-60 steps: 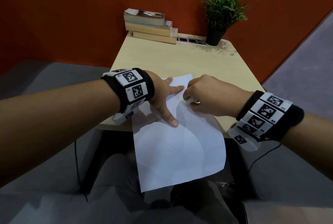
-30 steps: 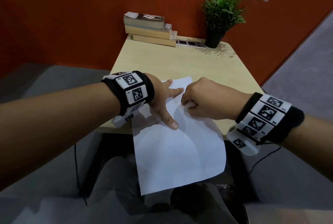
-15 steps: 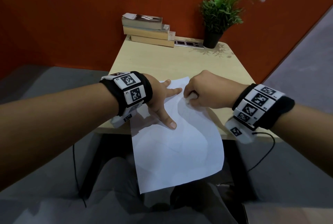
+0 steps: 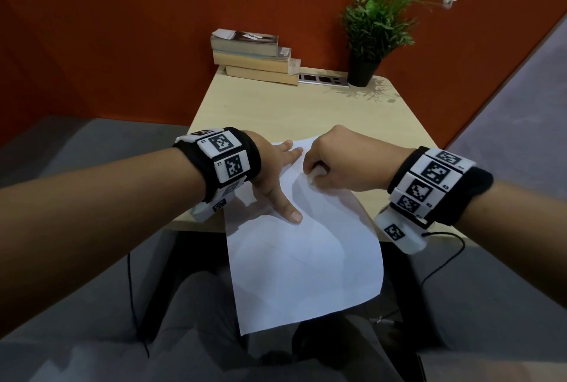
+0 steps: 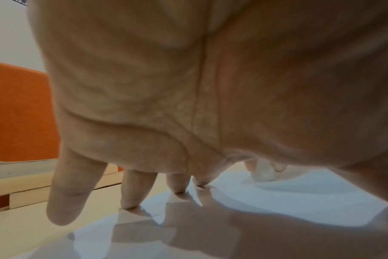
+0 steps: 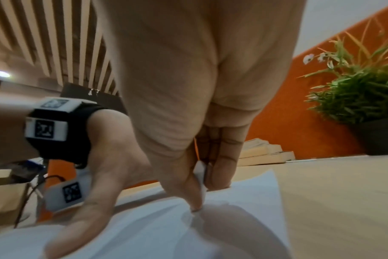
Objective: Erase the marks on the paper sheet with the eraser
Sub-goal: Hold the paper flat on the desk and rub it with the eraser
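Observation:
A white paper sheet (image 4: 303, 262) lies on the small beige table (image 4: 276, 111), its near half hanging over the front edge above my lap. Faint curved pencil lines cross it. My left hand (image 4: 276, 179) lies flat on the sheet's upper left part, fingers spread and straight, thumb pointing toward me. My right hand (image 4: 334, 160) pinches a small white eraser (image 4: 316, 174) and presses it on the paper near the sheet's top. In the right wrist view the eraser (image 6: 199, 177) shows between thumb and fingers; in the left wrist view the eraser (image 5: 263, 172) touches the paper (image 5: 277, 201).
A stack of three books (image 4: 254, 56) sits at the table's back left. A potted plant (image 4: 368, 41) stands at the back right, with a flat socket strip (image 4: 323, 79) between them. An orange wall is behind. Grey floor lies on both sides.
My right hand with the eraser has shifted a little up the sheet and back again, rubbing near the top. The left hand has kept its place on the paper.

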